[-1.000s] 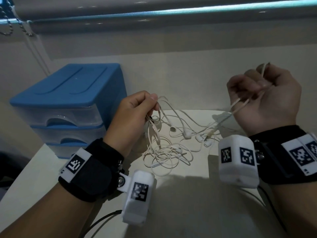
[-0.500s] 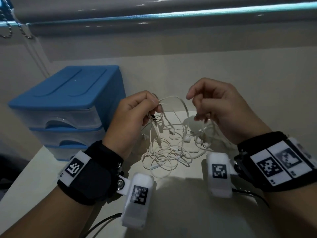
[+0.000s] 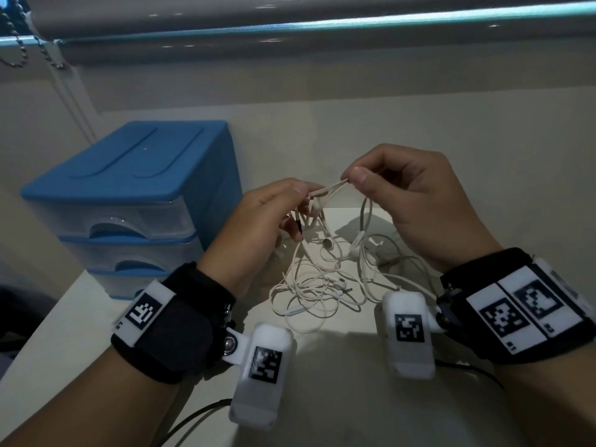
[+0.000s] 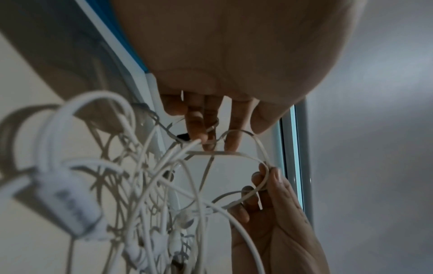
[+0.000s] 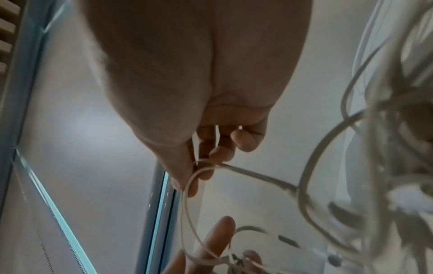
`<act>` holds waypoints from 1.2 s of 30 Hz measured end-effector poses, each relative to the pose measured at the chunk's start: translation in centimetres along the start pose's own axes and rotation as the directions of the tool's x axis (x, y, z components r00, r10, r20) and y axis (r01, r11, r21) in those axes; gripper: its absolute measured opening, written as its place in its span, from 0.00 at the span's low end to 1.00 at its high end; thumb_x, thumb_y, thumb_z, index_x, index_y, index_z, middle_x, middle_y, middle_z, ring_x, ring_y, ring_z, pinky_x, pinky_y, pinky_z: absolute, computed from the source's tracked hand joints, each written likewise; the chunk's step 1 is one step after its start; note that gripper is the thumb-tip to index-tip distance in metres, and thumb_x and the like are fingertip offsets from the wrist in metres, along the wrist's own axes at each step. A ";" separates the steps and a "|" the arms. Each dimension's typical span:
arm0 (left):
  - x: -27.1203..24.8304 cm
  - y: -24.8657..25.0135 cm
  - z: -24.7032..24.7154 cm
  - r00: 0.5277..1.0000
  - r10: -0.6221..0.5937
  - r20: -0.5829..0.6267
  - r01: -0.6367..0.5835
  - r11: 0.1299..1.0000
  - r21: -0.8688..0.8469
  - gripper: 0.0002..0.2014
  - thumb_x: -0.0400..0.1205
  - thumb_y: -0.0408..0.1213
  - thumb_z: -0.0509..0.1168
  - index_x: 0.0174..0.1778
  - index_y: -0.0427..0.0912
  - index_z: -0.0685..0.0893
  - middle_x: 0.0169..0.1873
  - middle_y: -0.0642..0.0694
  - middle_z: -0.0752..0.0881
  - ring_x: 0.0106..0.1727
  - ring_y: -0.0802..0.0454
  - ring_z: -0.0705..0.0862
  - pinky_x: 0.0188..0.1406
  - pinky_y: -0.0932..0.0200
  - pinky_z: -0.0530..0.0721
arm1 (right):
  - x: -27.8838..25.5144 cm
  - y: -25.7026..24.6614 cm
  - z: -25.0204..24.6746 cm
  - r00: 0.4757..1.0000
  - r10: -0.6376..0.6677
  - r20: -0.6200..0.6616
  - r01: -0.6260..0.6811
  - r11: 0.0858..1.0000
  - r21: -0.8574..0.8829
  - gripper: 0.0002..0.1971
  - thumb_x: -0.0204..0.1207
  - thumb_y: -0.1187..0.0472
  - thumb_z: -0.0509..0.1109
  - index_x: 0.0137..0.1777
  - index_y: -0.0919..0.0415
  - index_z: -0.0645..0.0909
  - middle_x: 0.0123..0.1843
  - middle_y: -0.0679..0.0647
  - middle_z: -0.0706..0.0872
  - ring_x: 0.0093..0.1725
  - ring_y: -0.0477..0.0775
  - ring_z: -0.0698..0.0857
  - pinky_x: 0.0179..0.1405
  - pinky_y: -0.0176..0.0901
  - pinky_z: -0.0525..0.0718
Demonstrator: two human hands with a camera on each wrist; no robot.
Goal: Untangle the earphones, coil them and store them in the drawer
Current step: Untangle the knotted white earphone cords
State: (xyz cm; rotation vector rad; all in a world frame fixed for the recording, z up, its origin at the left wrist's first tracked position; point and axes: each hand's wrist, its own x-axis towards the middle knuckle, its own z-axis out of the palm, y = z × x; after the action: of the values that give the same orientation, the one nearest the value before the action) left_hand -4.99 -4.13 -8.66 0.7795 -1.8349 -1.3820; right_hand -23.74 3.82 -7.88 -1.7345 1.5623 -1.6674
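Note:
A tangle of white earphones (image 3: 322, 279) lies partly on the pale table (image 3: 338, 398), its upper strands lifted. My left hand (image 3: 300, 196) pinches a bunch of cords above the heap; the left wrist view shows its fingertips (image 4: 206, 142) on the strands (image 4: 218, 153). My right hand (image 3: 356, 177) pinches one cord between thumb and forefinger close to the left hand, and a loop (image 5: 187, 194) hangs from it in the right wrist view. Earbuds (image 3: 327, 242) and a remote (image 3: 295, 311) dangle or rest in the heap. A blue drawer unit (image 3: 129, 201) stands at the left, drawers closed.
The drawer unit has three translucent drawers with scooped handles (image 3: 113, 229). A wall and window sill (image 3: 322, 30) run behind the table, with a blind's bead chain (image 3: 19, 43) at top left. Black cables (image 3: 193, 417) trail from the wrist cameras across the table's near part.
My right hand came down from the upper right, let go of the cord it was pulling, and now pinches a strand right beside the left hand. The left hand stayed put.

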 end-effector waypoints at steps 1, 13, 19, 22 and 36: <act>0.0 0.0 0.0 1.000 -0.007 -0.008 0.007 1.000 -0.005 0.15 0.90 0.43 0.58 0.57 0.53 0.92 0.46 0.44 0.89 0.37 0.50 0.80 0.30 0.58 0.71 | 0.1 0.0 -0.1 1.000 0.003 -0.019 -0.003 1.000 -0.008 0.05 0.82 0.60 0.74 0.47 0.58 0.91 0.45 0.59 0.90 0.42 0.66 0.82 0.43 0.50 0.80; 0.1 0.0 -0.2 0.986 -0.119 -0.118 0.116 0.993 -0.034 0.18 0.89 0.35 0.60 0.70 0.56 0.86 0.46 0.42 0.94 0.30 0.55 0.84 0.26 0.63 0.77 | 0.1 0.0 -0.4 0.997 0.001 -0.082 0.000 1.000 0.016 0.07 0.85 0.63 0.70 0.48 0.64 0.87 0.33 0.48 0.83 0.35 0.43 0.79 0.40 0.33 0.78; -0.2 -0.2 -0.1 0.991 -0.064 -0.115 0.071 0.996 0.059 0.18 0.86 0.27 0.66 0.66 0.51 0.88 0.48 0.44 0.94 0.30 0.52 0.89 0.32 0.58 0.86 | 0.0 -0.3 -0.1 0.990 0.132 -0.050 -0.123 0.980 0.157 0.11 0.90 0.61 0.62 0.46 0.61 0.80 0.28 0.49 0.74 0.27 0.49 0.70 0.27 0.41 0.70; -0.2 -0.2 -0.1 0.992 -0.032 -0.125 0.046 0.993 0.110 0.12 0.85 0.33 0.69 0.60 0.52 0.92 0.53 0.45 0.91 0.32 0.57 0.86 0.28 0.71 0.80 | 0.0 -0.3 -0.1 0.986 0.151 -0.064 -0.144 0.984 0.103 0.11 0.89 0.59 0.64 0.44 0.58 0.82 0.26 0.45 0.71 0.27 0.51 0.67 0.27 0.42 0.68; -0.5 0.3 0.1 0.990 0.137 -0.019 -0.131 0.970 0.207 0.05 0.83 0.46 0.72 0.45 0.51 0.92 0.50 0.48 0.85 0.41 0.55 0.77 0.49 0.58 0.77 | -0.4 -1.2 0.4 0.999 0.004 0.055 -0.013 0.988 0.153 0.08 0.86 0.65 0.68 0.44 0.59 0.84 0.29 0.41 0.79 0.30 0.49 0.70 0.29 0.41 0.70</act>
State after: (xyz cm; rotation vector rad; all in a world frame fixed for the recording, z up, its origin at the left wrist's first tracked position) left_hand -4.82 -3.58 -8.53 0.7608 -1.9871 -1.1006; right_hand -22.65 4.44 -7.28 -1.6780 1.3770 -1.6746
